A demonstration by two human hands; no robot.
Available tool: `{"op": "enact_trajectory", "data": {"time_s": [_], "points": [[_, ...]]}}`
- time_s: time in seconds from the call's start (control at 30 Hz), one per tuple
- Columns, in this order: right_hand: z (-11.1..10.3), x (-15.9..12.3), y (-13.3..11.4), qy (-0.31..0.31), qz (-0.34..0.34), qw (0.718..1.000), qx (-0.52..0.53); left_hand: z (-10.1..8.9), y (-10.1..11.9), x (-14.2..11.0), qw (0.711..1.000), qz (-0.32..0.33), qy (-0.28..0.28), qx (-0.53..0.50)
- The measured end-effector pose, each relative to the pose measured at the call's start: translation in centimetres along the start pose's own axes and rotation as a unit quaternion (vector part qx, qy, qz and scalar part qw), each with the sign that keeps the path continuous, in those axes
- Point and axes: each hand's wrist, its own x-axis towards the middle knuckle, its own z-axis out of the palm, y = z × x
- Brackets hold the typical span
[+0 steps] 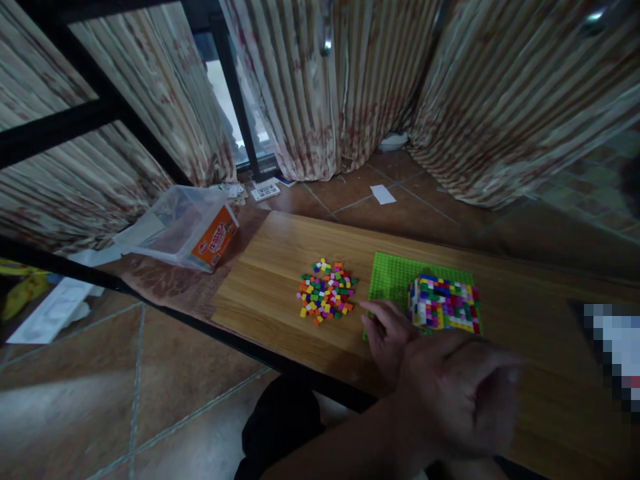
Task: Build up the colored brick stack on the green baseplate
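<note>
A green baseplate [395, 277] lies on a wooden board [270, 267]. On its right part stands a block of many-coloured small bricks [444, 303]. To the left of the plate lies a loose pile of small coloured bricks [327, 290]. My right hand [386, 333] rests at the plate's near left corner, fingers stretched toward the pile, holding nothing. My left hand [463, 393] is nearer the camera and blurred. It is curled into a fist in front of the block, and its forearm comes in from the lower left. The inside of the fist is hidden.
A clear plastic box with an orange label [190, 227] lies tipped on its side, left of the board. Curtains [350, 80] hang behind, over a tiled floor [150, 400] with scattered papers [383, 194]. A black frame bar [75, 123] crosses the upper left.
</note>
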Motion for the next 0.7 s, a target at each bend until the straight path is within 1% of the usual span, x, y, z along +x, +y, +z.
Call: {"op": "enact_trajectory", "data": {"time_s": [0.07,0.13,0.27,0.4,0.5,0.57,0.7], "points": [[0.6,0.3,0.1,-0.013,-0.009,1.000,-0.007,-0.7,-0.3,0.5,1.000,-0.010,-0.008,-0.001],[1.1,0.6,0.2,-0.029,-0.002,0.999,-0.023,-1.1,-0.6,0.6,1.000,-0.026,-0.005,-0.007],[1.7,1.2,0.2,-0.057,0.021,0.995,-0.078,-1.6,-0.7,0.5,0.998,-0.055,0.011,-0.022],[1.9,1.6,0.3,-0.073,0.015,0.992,-0.101,-1.9,-0.8,0.4,0.997,-0.064,0.007,-0.032],[1.8,1.5,0.3,-0.061,0.008,0.996,-0.069,-2.0,-0.9,0.5,0.997,-0.060,0.012,-0.038],[1.6,1.4,0.1,-0.040,0.009,0.998,-0.037,-2.0,-0.8,0.5,0.998,-0.047,0.014,-0.036],[0.8,1.2,-0.7,-0.003,0.006,1.000,-0.002,-2.1,0.2,0.5,0.999,-0.011,-0.016,-0.036]]}}
